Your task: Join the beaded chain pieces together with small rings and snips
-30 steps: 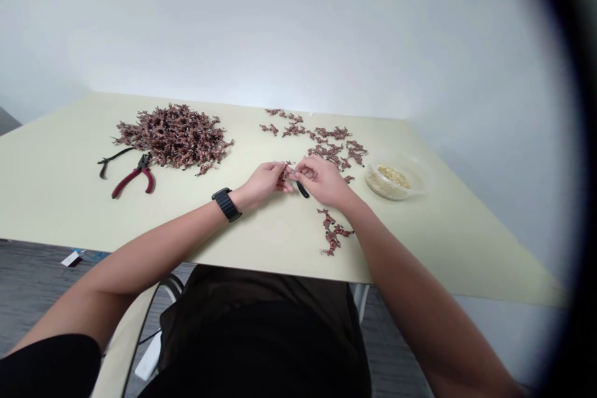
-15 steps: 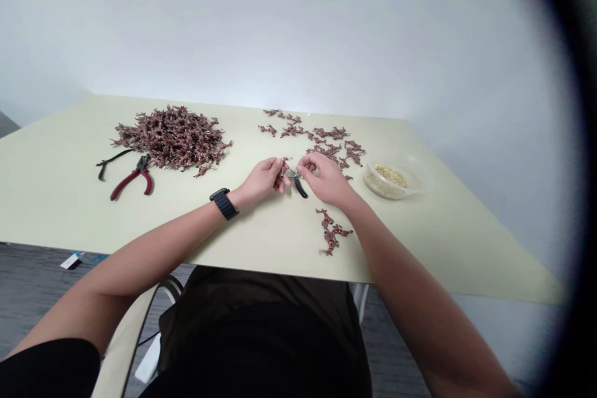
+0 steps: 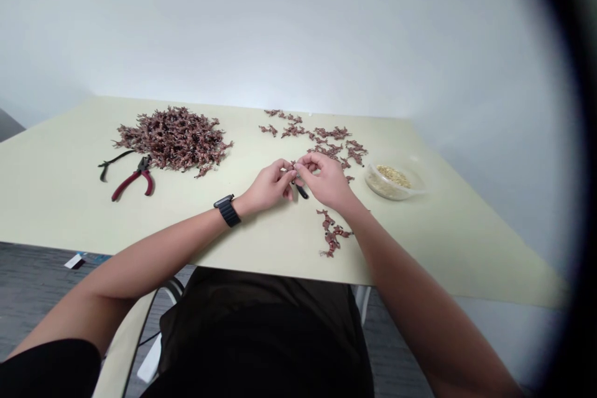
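My left hand (image 3: pixel 269 186) and my right hand (image 3: pixel 326 180) meet at the middle of a pale green table (image 3: pixel 56 199). The left fingers pinch a small reddish-brown piece (image 3: pixel 291 168), too small to name. My right hand is closed round a black-handled tool (image 3: pixel 302 191) whose tip reaches that piece. A black watch sits on my left wrist. A short row of the same brown pieces (image 3: pixel 331 233) lies just below my right wrist.
A big heap of brown pieces (image 3: pixel 173 137) lies at the back left, with red-handled pliers (image 3: pixel 133 179) and a black tool (image 3: pixel 112 160) beside it. Scattered brown pieces (image 3: pixel 326 140) lie behind my hands. A clear bowl of small pale bits (image 3: pixel 392 180) stands at the right.
My left hand has slid a little toward me and to the right, closing in on the right hand. The right hand has barely moved.
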Tool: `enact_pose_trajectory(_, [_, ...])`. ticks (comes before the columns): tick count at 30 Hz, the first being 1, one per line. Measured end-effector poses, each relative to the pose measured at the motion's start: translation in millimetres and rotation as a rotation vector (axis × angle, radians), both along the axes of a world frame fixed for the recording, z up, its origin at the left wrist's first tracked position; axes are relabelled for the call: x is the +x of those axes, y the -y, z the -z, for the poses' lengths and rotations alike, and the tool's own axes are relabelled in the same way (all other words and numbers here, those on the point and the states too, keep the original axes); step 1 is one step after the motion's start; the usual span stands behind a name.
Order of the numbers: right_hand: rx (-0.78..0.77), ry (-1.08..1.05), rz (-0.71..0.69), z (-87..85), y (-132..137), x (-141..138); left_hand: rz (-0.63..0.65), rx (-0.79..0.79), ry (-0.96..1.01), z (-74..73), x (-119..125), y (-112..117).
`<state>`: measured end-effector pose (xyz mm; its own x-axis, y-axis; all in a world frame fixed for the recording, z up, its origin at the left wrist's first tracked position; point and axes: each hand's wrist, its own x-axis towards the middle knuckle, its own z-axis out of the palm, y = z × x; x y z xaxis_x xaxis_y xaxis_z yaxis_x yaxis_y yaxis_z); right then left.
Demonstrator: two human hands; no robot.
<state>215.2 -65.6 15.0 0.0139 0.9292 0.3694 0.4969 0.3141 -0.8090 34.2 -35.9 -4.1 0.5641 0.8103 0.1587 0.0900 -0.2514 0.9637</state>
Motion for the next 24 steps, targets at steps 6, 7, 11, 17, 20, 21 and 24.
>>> enact_pose_trajectory(6, [0.153,0.175,0.045,-2.2,2.4,0.0,0.002,0.026,-0.007,0.2,-1.5,0.1])
enact_pose_trajectory(7, [0.159,0.183,0.041,-2.7,2.8,0.0,0.002,0.030,-0.012,0.1,-1.6,0.1])
enact_pose_trajectory(11, [0.177,0.185,0.024,-2.7,3.9,-0.6,-0.003,0.052,-0.043,-1.5,-2.0,0.7])
enact_pose_trajectory(17, [0.160,0.194,0.027,-1.8,4.5,-0.9,-0.011,0.107,-0.074,-3.2,-3.1,1.7])
enact_pose_trajectory(20, [0.156,0.196,0.021,-2.0,4.6,-1.4,-0.013,0.127,-0.087,-3.3,-2.9,1.7])
enact_pose_trajectory(21, [0.155,0.194,0.021,-2.1,4.7,-1.6,-0.013,0.133,-0.091,-3.4,-2.9,1.6])
enact_pose_trajectory(24, [0.143,0.184,0.019,-2.1,4.6,-2.0,-0.016,0.147,-0.099,-3.8,-3.1,1.0])
